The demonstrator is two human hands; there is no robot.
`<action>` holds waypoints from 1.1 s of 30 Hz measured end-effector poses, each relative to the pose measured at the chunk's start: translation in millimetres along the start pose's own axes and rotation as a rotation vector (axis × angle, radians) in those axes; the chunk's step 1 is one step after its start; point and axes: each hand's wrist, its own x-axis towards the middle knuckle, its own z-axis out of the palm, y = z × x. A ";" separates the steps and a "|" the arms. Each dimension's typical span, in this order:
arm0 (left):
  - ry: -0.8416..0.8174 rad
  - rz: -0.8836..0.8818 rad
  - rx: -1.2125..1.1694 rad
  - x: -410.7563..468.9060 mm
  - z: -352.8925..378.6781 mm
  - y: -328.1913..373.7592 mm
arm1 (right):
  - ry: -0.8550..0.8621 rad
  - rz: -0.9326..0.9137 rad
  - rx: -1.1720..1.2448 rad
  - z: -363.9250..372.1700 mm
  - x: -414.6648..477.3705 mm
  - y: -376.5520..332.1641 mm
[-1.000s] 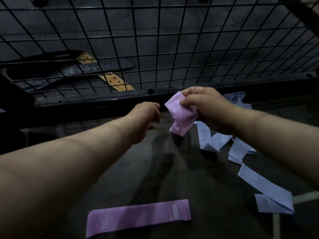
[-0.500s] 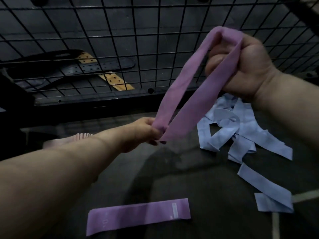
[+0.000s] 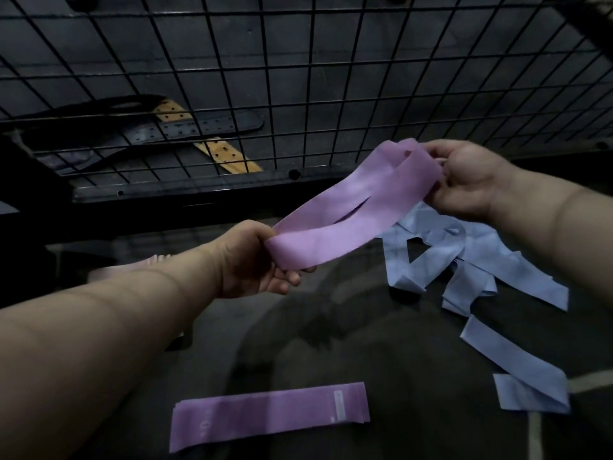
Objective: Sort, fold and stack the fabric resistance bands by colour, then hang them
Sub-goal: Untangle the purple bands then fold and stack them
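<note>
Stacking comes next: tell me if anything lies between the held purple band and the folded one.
Nothing visible does. Only dark surface separates the held purple band from the folded purple band; the blue bands lie to the right.

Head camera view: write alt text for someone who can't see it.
A left hand and a right hand hold a purple band looped open between them above a dark surface. A second purple band lies flat in front, loose blue bands lie tangled on the right, and a black wire grid stands behind.

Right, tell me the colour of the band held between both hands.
Light purple band, clearest in the head view.
</note>
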 end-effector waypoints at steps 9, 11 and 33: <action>0.029 0.045 0.138 7.1 -3.0 -3.8 | -0.064 -0.002 -0.392 5.2 -0.8 11.0; 0.134 0.128 0.255 14.8 -3.1 -9.2 | 0.025 -0.140 -0.684 12.8 -4.1 15.6; 0.471 0.454 0.627 24.7 -33.6 -22.1 | 0.514 -0.651 -0.956 -26.0 18.3 35.0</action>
